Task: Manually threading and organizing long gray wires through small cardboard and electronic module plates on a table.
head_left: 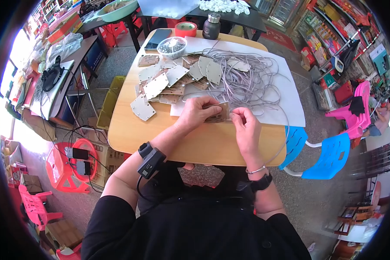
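Observation:
My left hand (196, 115) is closed on a thin brown plate (220, 113), held just above the near part of the table. Close to the plate's right edge, my right hand (247, 128) pinches thumb and fingertips together; whatever is between them is too small to make out. Beyond my left hand lies a loose heap of flat plates (156, 86), pale grey or brown, with small holes or studs along their edges. A tangle of thin grey cord (247, 82) spreads to the right of the heap. One strand of it loops down past my right wrist.
A white sheet (290, 104) lies under the cord on the wooden table (130, 130). Along the far side are a clear tub of small parts (172, 47), a red tape roll (186, 29), a dark bottle (211, 27) and a phone (157, 39). A blue chair (329, 158) stands right.

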The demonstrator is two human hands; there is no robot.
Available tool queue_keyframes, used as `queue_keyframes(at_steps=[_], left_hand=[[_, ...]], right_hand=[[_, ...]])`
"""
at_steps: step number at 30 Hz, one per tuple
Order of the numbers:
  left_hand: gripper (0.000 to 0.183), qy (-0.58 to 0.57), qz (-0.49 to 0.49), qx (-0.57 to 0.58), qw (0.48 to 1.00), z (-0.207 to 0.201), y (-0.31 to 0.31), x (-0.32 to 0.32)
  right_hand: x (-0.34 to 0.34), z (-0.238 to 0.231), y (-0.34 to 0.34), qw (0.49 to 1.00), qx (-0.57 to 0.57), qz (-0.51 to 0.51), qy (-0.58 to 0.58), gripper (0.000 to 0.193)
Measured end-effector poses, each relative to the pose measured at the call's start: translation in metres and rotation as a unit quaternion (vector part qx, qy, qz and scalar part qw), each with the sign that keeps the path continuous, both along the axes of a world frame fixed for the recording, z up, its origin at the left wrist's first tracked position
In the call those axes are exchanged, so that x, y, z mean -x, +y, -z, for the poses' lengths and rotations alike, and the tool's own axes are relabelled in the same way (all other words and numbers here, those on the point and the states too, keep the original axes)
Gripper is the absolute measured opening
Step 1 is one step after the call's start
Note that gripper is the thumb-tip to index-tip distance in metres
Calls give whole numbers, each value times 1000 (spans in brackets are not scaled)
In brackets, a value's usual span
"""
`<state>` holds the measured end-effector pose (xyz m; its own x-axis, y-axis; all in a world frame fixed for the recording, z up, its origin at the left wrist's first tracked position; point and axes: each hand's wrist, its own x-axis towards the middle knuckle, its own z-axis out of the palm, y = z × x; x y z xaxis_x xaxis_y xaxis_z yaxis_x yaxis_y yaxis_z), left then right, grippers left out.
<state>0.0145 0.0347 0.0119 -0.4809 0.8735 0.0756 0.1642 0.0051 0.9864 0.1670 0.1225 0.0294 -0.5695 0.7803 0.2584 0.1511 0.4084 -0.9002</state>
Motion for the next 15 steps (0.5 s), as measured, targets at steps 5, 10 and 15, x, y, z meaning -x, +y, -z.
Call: queue_keyframes(at_steps=[5,10,15], left_hand=[[17,61,-27,-1,998,-5,-3,-5],[17,104,-29,-15,994,-5,-3,-10],[17,185,-41,-73,979,0,-2,-11]], right_hand=[[7,-2,-6,1000,-11,21,-18,9],[12,-4,-8,999,-14,36,-9,12],[12,-4,-9,998,-26,46,-19,14]])
